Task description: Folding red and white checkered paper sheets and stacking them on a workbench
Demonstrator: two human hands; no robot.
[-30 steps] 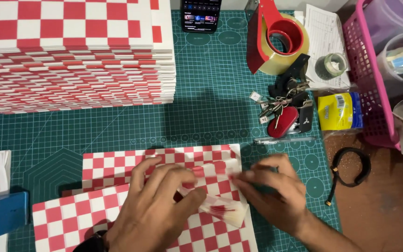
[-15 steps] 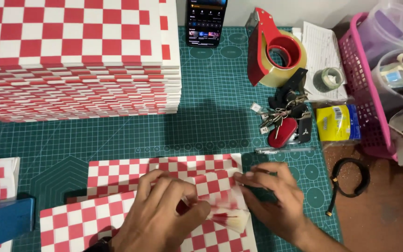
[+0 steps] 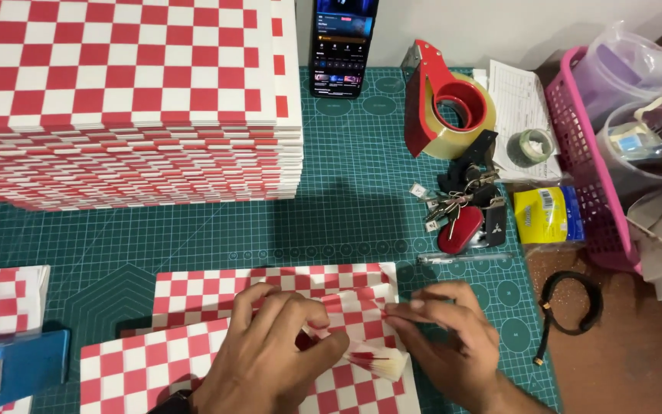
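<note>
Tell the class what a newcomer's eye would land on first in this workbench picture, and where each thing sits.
First comes the tall stack of red-and-white checkered sheets filling the upper left of the green cutting mat. Next, at the bottom centre, the left hand and right hand press on a folded checkered sheet. A red tape dispenser stands at the upper right, beside a pink basket.

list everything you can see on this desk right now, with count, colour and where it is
checkered sheet stack: one, red-white, top left
checkered sheets: a few, red-white, under the hands
cutting mat: one, green, covering the desk
phone: one, black, top centre
tape dispenser: one, red, right of phone
keys: one bunch, red-black, right
yellow packet: one, beside basket
basket: one, pink, far right
left hand: on sheets
right hand: fingers pinching sheet
</note>
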